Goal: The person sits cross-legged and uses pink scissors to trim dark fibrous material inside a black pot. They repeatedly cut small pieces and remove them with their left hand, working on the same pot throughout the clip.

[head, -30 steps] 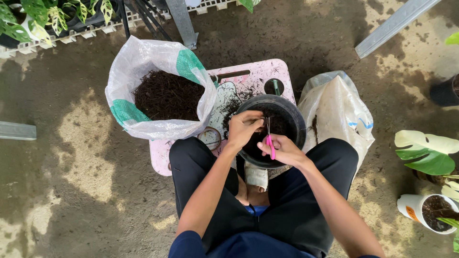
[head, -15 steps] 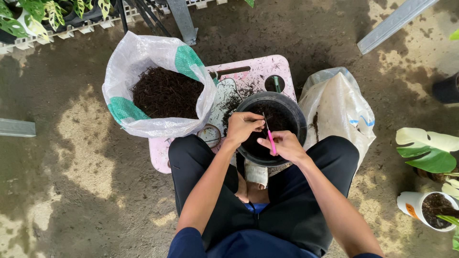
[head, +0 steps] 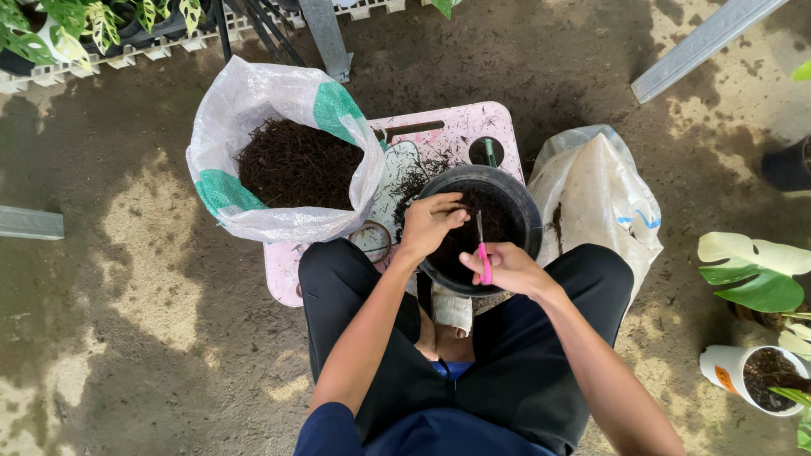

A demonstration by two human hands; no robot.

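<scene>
Black pot (head: 480, 228) on the pink worktop (head: 456, 135), soil sack (head: 283, 160) at nine o'clock. Right hand (head: 507, 268) grips pink scissors (head: 482, 253); left hand (head: 431, 221) pinches something unseen. Best cut slowly, blades clear of left fingers.

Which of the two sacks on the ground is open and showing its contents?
The white-and-green sack left of the black pot, full of dark soil. The plain white sack on the right is folded shut.

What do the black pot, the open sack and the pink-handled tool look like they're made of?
Pot: likely plastic, a thin, smooth, matte black rim. Sack: looks like woven plastic, white with green patches, slightly glossy and crumpled, its top rolled down. Tool, in the right hand: glossy pink handle, probably plastic; the slim grey part looks like metal, too small to be sure.
</scene>
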